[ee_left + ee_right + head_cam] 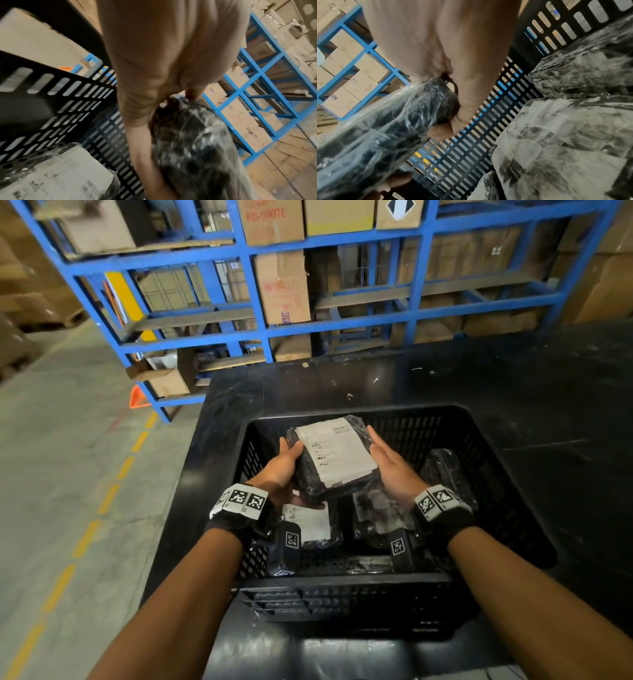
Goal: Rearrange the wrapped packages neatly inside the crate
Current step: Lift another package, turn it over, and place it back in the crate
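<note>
Blue racking (253,299) fills the upper frame. The black bench (513,405) carries the slatted crate (342,587) at lower centre. A labelled wrapped package (334,460) hangs over its middle, left hand (279,470) cupped round one edge and right hand (394,470) flat-fingered against the other, likely squaring it. More packages (310,522) lie below.

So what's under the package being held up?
Under the held package, two labelled packages lie in the crate, partly covered by it and the hands. Anything beneath them is hidden.
</note>
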